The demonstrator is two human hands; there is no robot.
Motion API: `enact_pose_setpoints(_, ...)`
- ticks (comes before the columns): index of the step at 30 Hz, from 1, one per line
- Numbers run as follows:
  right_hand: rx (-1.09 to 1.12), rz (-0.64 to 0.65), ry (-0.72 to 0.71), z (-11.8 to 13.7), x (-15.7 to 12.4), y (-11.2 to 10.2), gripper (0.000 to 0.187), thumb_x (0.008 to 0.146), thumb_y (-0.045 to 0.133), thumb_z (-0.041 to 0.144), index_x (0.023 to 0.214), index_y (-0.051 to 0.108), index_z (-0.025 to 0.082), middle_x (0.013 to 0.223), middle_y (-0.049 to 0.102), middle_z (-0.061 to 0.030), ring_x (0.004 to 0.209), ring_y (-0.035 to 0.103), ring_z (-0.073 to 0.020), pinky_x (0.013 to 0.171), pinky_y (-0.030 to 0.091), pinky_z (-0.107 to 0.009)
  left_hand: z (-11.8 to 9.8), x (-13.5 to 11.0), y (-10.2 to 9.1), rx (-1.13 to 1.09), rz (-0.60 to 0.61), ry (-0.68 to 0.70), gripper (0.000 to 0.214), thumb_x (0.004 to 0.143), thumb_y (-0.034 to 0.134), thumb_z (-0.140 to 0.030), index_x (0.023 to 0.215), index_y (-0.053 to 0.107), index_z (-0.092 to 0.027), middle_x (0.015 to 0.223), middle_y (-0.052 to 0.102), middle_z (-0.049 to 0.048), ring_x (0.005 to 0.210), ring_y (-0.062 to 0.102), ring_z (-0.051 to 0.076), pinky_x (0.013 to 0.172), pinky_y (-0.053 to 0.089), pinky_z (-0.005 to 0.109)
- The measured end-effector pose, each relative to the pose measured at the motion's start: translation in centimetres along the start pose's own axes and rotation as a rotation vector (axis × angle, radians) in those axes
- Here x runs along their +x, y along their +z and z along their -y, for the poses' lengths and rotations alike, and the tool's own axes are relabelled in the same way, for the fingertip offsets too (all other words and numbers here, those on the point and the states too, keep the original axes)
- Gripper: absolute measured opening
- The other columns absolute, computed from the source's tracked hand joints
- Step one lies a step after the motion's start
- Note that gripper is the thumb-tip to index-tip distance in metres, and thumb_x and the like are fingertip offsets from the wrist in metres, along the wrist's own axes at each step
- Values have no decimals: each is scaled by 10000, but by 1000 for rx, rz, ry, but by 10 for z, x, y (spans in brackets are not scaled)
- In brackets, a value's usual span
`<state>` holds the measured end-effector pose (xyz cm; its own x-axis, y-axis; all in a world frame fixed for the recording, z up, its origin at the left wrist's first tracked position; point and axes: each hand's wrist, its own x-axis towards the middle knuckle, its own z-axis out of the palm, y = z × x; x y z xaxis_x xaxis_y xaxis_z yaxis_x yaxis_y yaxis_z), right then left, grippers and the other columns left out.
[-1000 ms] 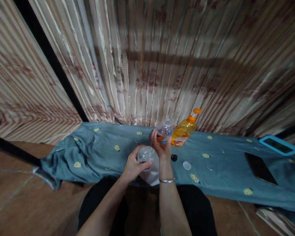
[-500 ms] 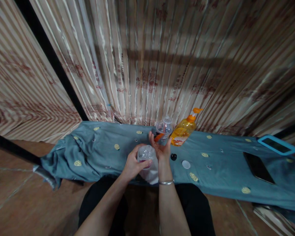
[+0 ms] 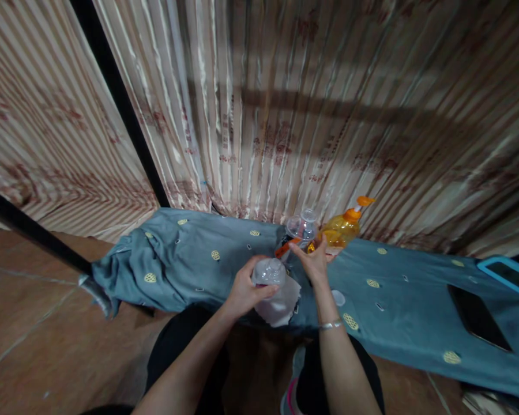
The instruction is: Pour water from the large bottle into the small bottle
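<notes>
My left hand point(image 3: 244, 291) is closed around a clear plastic bottle point(image 3: 269, 271), its rounded transparent top facing up. Under it, a white sheet, paper or cloth point(image 3: 279, 305), lies at the bench's front edge. My right hand point(image 3: 315, 260) reaches out with thumb and fingers apart, in front of a clear plastic container point(image 3: 300, 229) with an orange label. Just behind its fingers stands a pump bottle point(image 3: 342, 230) of yellow-orange liquid with an orange pump head. Whether the fingertips touch either one I cannot tell.
A white round disc point(image 3: 338, 298) lies beside my right wrist on the blue-green cloth point(image 3: 199, 271) over the bench. Farther right are a dark phone point(image 3: 478, 317) and a blue-framed device point(image 3: 512, 275). A striped curtain point(image 3: 259, 115) hangs behind; a black pole point(image 3: 125, 109) stands left.
My right hand has moved right and away from the left hand, towards the container and pump bottle. The black cap is now out of sight. The view has shifted slightly left.
</notes>
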<state>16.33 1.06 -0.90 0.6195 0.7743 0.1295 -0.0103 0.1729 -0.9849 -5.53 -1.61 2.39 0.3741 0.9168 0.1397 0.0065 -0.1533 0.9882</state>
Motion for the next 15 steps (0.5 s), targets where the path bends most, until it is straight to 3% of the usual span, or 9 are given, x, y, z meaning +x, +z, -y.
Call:
enact_pose_setpoints(2, -95, -17, -35, 0, 10, 11, 1023, 434, 959, 402, 1313, 477, 195, 1416, 543, -151, 1330, 494, -274, 1159, 347, -468, 0, -2, 1, 0, 10, -9, 559, 584, 847, -260, 1096, 654, -150, 975, 721, 36, 898, 678, 225, 816, 538, 291)
enact_pose_setpoints(4, -163, 12, -40, -3, 15, 19, 827, 445, 946, 439, 1134, 567, 184, 1168, 668, -116, 1139, 604, -282, 1054, 440, -481, 0, -4, 2, 6, 6, -7, 579, 580, 863, -263, 1110, 655, -157, 1015, 725, 40, 936, 681, 233, 845, 538, 294)
enact_pose_setpoints(7, -214, 121, -39, -5, 21, 32, 602, 503, 923, 475, 924, 600, 191, 874, 682, -39, 872, 638, -231, 873, 515, -428, 1, -6, 3, 9, 11, -2, 580, 581, 873, -266, 1111, 662, -161, 1017, 729, 44, 937, 684, 241, 851, 540, 303)
enact_pose_setpoints(12, -159, 559, -12, -5, 16, 80, 383, 709, 839, 470, 799, 631, 161, 723, 643, 15, 650, 589, -126, 681, 516, -309, 2, -8, 3, 17, 16, 48, 582, 576, 892, -265, 1110, 677, -175, 1095, 736, 64, 1026, 680, 277, 950, 530, 354)
enact_pose_setpoints(15, -97, 753, 11, -5, 7, 109, 400, 647, 881, 460, 774, 635, 171, 714, 645, 17, 651, 591, -124, 693, 527, -308, 2, -8, 4, -1, 16, 68, 593, 580, 892, -296, 1119, 675, -176, 1118, 734, 75, 1037, 681, 285, 973, 528, 369)
